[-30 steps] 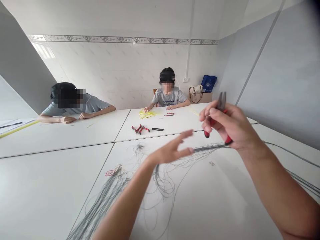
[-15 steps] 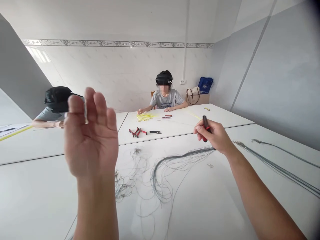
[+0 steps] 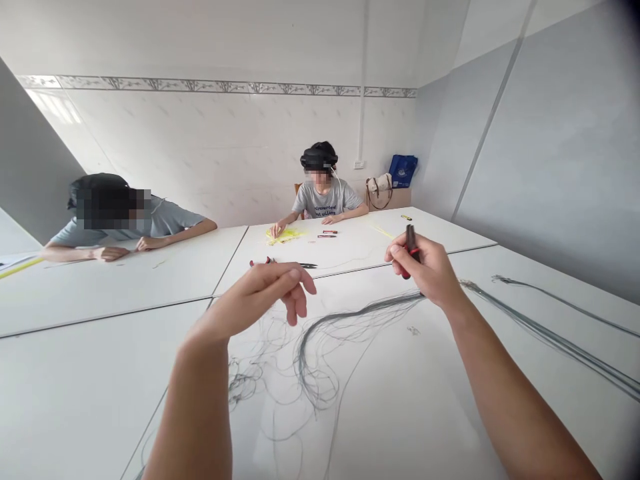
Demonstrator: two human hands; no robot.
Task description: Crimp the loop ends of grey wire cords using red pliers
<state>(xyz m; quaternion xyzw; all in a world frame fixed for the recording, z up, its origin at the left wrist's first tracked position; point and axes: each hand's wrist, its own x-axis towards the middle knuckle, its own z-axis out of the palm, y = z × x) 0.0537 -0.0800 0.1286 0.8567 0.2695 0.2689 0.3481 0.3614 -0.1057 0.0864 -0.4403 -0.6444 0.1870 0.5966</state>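
Head view: left hand (image 3: 257, 291) bent inward, fingers (image 3: 300, 303) seemingly half-curled.

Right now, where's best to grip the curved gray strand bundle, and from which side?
Probably the dense stretch of the gray strand bundle, right of its bend, pinched from above: strands run close together there, while the near end fans into loops. The left hand looks better placed; the right hand holds pliers.

Grey strand bundle (image 3: 360, 310): slender, bent at left end, stray loops spreading. Red-and-black pliers (image 3: 411, 248): gripped in right hand (image 3: 425, 267), jaws upward, near bundle's right end. Thin loose strands (image 3: 241, 384): tangled left of bundle, near left hand (image 3: 267, 290).
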